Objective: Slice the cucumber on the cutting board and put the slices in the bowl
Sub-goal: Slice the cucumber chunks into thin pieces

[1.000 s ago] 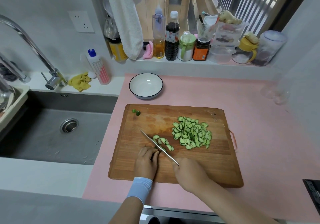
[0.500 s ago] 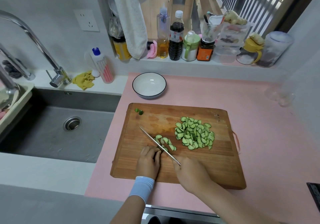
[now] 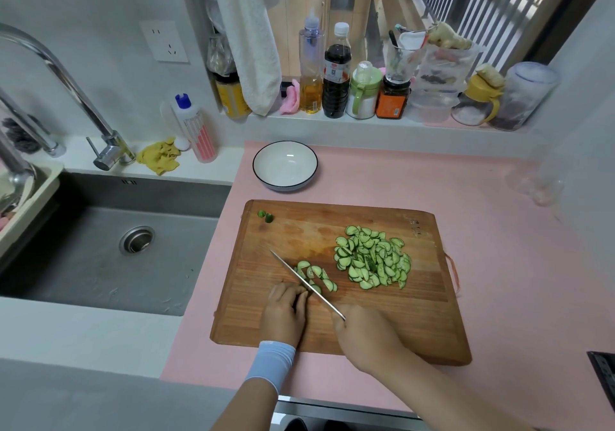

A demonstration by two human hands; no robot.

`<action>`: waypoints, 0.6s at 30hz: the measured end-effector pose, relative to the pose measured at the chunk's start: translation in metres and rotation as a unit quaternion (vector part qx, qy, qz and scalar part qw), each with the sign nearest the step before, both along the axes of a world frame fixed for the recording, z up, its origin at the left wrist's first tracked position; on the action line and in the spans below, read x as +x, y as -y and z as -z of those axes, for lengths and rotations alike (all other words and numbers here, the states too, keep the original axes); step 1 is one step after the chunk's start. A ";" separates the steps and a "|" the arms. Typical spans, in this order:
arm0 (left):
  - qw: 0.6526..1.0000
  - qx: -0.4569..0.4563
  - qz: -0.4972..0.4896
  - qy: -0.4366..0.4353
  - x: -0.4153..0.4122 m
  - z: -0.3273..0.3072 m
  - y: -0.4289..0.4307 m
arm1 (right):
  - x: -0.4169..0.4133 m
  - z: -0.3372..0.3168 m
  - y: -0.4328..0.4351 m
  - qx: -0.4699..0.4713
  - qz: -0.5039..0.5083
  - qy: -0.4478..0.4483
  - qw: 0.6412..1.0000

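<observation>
Small home kitchen. A wooden cutting board (image 3: 416, 314) lies on a pink countertop (image 3: 499, 231). Left of the board are a stainless steel sink (image 3: 100, 257), a tall curved faucet (image 3: 66, 74) and a dish soap bottle (image 3: 196, 131). Beyond the board, a windowsill holds an oil bottle (image 3: 311, 74), a dark sauce bottle (image 3: 336, 74), jars and plastic containers, and a white towel (image 3: 249, 37) hangs above them.

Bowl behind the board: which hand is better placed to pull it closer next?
Left. The left hand is nearly in line with the bowl and holds no tool, though its curled fingers hide what they steady. The right hand grips the knife and lies farther right.
</observation>
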State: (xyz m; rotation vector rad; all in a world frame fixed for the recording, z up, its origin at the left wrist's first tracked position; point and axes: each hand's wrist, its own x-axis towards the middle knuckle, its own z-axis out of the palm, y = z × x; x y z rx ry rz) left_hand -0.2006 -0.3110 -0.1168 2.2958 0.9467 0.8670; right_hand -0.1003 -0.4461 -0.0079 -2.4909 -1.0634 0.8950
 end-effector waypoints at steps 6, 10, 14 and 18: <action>1.000 0.003 0.003 -0.002 0.001 -0.001 0.000 | 0.003 -0.002 -0.024 -0.008 0.011 0.004 1.000; 1.000 0.005 0.003 0.001 0.000 -0.001 0.000 | 0.002 -0.002 -0.023 -0.005 0.008 0.005 1.000; 1.000 0.008 0.002 0.006 0.000 -0.002 0.001 | 0.000 -0.001 -0.013 0.018 0.002 0.008 1.000; 1.000 0.004 0.006 0.008 0.000 -0.003 0.000 | 0.002 -0.002 0.002 0.032 -0.002 0.002 0.999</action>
